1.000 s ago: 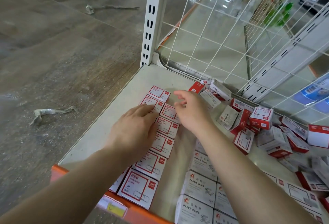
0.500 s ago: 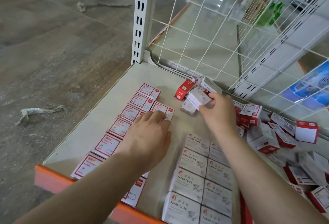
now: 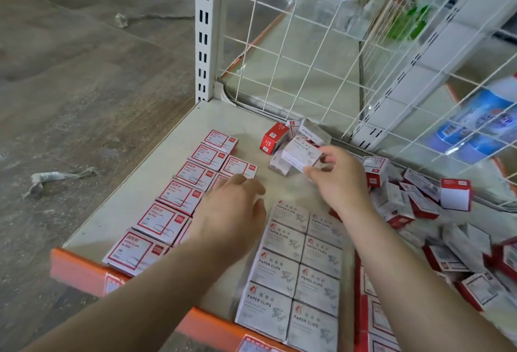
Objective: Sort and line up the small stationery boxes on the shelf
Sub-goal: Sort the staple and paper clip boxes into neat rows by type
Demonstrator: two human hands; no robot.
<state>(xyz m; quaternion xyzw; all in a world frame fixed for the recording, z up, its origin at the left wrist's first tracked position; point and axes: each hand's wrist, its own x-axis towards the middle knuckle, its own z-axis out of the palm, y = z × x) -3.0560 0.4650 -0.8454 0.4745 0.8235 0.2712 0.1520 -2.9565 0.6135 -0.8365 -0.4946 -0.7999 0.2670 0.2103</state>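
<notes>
Right hand [image 3: 340,184] pinches white box [image 3: 300,154] — left hand [image 3: 232,212] beside.

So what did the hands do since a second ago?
The right hand left the red-bordered paper clip boxes, reached to the back pile and now pinches a white paper clip box in its fingers. The left hand slid right across those rows and rests there. The white paper clip box block stayed put.

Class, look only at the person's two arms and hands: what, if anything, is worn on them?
Nothing shows on either. The left hand and right hand are bare: no gloves, rings, watch or bracelets visible. Both forearms are uncovered to the picture's edge, with no sleeve in view.
</notes>
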